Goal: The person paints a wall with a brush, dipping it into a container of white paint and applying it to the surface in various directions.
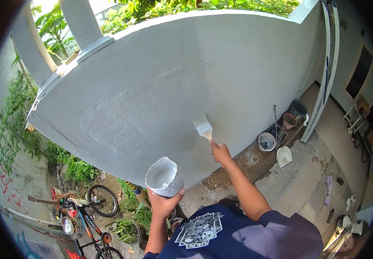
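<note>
My right hand (219, 153) is closed round the handle of a wide paintbrush (203, 127). The brush's pale bristles point up and left, against or just in front of the grey wall (160, 90); exact contact is hard to tell. Low in the middle, my left hand (164, 203) grips a paint-smeared white container (165, 176) from below, its open top facing up with pale paint inside. The container is left of and below the brush. Rough raised patches show on the wall's left part, and a darker area lies around and right of the brush.
A bicycle (93, 224) stands at the lower left near potted plants (127, 231). At the wall's right foot are a bucket (267, 141), a dustpan (284, 157) and a dark pail (298, 108). A metal post (327, 73) rises on the right.
</note>
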Motion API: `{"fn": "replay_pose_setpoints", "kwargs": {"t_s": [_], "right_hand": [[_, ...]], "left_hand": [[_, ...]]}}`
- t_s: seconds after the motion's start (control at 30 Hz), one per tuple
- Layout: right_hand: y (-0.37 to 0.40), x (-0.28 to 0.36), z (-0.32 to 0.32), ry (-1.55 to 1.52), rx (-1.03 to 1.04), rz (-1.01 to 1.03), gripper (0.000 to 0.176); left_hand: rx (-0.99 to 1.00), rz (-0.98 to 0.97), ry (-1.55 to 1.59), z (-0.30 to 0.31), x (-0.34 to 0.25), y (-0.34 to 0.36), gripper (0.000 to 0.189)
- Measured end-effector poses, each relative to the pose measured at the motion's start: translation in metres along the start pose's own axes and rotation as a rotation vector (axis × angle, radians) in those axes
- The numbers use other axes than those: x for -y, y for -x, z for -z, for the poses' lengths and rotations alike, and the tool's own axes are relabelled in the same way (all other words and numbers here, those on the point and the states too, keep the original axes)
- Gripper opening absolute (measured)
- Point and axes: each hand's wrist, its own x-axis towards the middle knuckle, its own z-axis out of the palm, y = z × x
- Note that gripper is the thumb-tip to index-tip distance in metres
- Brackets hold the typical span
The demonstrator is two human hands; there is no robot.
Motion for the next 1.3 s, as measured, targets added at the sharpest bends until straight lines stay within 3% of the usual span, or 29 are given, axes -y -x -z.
{"fn": "replay_pose_setpoints", "kwargs": {"t_s": [0.1,0.2,0.3,0.37,0.47,0.57,0.67,0.73,0.83,1.0,1.03,1.1,1.17,1.23,1.3], "right_hand": [[0.001,-0.042,0.031,-0.093,0.096,-0.308,0.035],[-0.001,-0.064,0.05,-0.16,0.083,-0.463,0.029],[-0.012,-0.029,0.055,-0.251,0.098,-0.415,0.026],[-0.015,0.027,0.057,-0.203,0.238,-0.172,0.025],[0.034,0.155,0.054,-0.193,0.283,0.196,0.027],[0.054,0.22,0.064,-0.258,0.352,0.534,0.03],[0.027,0.229,0.07,-0.155,0.42,0.542,0.035],[-0.013,0.175,0.062,-0.059,0.411,0.54,0.036],[-0.072,0.042,0.053,0.199,0.251,0.557,0.041],[-0.108,-0.115,0.076,0.499,0.218,0.279,0.042],[-0.108,-0.121,0.088,0.501,0.238,0.273,0.042],[-0.109,-0.126,0.103,0.159,0.427,-0.537,0.035],[-0.095,-0.106,0.102,0.132,0.428,-0.514,0.028],[-0.09,-0.078,0.089,-0.107,0.433,-0.516,0.025],[-0.083,-0.013,0.084,-0.318,0.621,-0.284,0.022]], "left_hand": [[-0.033,0.003,0.044,-0.01,-0.006,0.001,0.083],[-0.037,-0.003,-0.005,-0.024,-0.012,0.002,0.084],[-0.1,-0.057,-0.02,-0.05,-0.017,0.001,0.084],[-0.103,-0.066,-0.047,-0.067,-0.014,0.002,0.083],[-0.119,-0.054,-0.061,-0.096,-0.017,0.001,0.089],[-0.163,-0.023,-0.066,-0.13,-0.029,0.004,0.09],[-0.208,-0.04,-0.035,-0.16,-0.044,0.007,0.082],[-0.249,-0.031,-0.03,-0.177,-0.048,0.014,0.082],[-0.318,0.005,-0.032,-0.196,-0.049,0.03,0.083],[-0.446,0.091,-0.072,-0.214,-0.046,0.066,0.086],[-0.467,0.136,-0.111,-0.214,-0.041,0.074,0.086],[-0.5,0.18,-0.155,-0.221,-0.042,0.083,0.087],[-0.589,0.133,-0.144,-0.231,-0.055,0.083,0.085],[-0.636,0.115,-0.15,-0.234,-0.05,0.086,0.084],[-0.674,0.107,-0.15,-0.239,-0.049,0.091,0.083]]}}
